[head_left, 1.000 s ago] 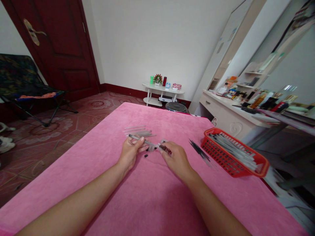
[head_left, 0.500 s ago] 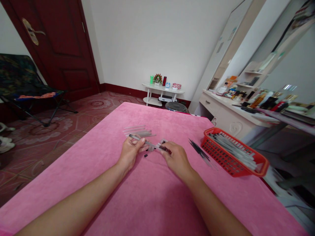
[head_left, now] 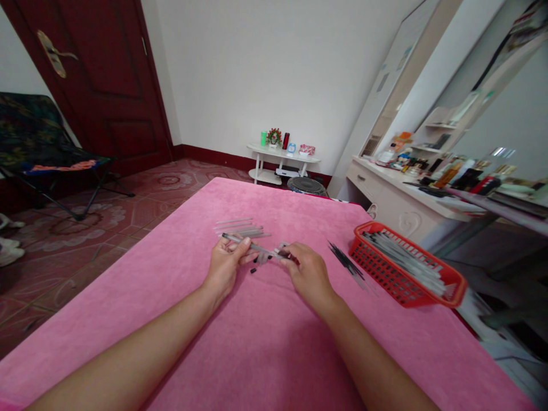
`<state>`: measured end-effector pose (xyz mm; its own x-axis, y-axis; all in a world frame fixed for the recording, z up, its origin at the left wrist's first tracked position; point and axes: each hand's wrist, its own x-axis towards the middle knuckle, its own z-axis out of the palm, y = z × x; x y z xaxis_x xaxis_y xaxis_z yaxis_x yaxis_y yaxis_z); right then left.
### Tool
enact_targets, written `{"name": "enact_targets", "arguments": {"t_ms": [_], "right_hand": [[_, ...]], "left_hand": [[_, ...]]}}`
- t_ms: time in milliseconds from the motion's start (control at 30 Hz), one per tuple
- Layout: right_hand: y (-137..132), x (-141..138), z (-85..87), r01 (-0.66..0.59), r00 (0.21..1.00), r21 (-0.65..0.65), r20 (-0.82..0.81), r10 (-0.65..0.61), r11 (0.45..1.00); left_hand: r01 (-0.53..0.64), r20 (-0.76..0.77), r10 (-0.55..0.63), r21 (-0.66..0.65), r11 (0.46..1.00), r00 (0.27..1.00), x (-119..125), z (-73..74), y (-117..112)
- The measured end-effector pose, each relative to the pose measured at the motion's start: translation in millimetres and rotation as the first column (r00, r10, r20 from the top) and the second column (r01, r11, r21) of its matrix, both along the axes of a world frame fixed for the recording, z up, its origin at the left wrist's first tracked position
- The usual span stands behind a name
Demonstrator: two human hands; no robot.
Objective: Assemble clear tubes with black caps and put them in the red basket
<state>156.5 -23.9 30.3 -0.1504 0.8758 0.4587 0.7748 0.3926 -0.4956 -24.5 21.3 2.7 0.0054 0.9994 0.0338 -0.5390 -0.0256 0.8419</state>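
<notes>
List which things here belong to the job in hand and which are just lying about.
In use: left hand and right hand, both gripping one clear pen barrel; loose clear barrels just beyond; black refills; red basket of pens; small black cap on the pink cloth.
Lying about: folding chair, white side table, dresser with bottles.

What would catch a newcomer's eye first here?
The pink cloth fills the view, with the left hand and right hand meeting at its middle, both pinching one clear pen barrel. A red basket of pen parts sits at the right edge, black refills lying between it and the right hand.
</notes>
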Motion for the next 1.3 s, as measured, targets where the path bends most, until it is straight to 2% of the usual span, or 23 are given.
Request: {"name": "enact_targets", "arguments": {"t_ms": [467,700,1300], "right_hand": [[0.4,-0.4,-1.4,0.032,0.999,-0.076,0.035,-0.029,0.997],[0.6,2.1,-1.1,0.055,0.997,-0.116,0.065,-0.048,0.992],[-0.4,0.4,-1.2,0.022,0.998,-0.106,0.052,-0.017,0.994]], "left_hand": [[-0.064,-0.089,0.074,0.106,0.992,0.993,0.6,-1.1,-2.4],[-0.111,-0.074,0.119,0.103,0.988,0.990,-1.0,-2.1,0.1],[-0.058,-0.116,0.069,0.094,0.994,0.991,0.7,-1.4,-2.8]]}}
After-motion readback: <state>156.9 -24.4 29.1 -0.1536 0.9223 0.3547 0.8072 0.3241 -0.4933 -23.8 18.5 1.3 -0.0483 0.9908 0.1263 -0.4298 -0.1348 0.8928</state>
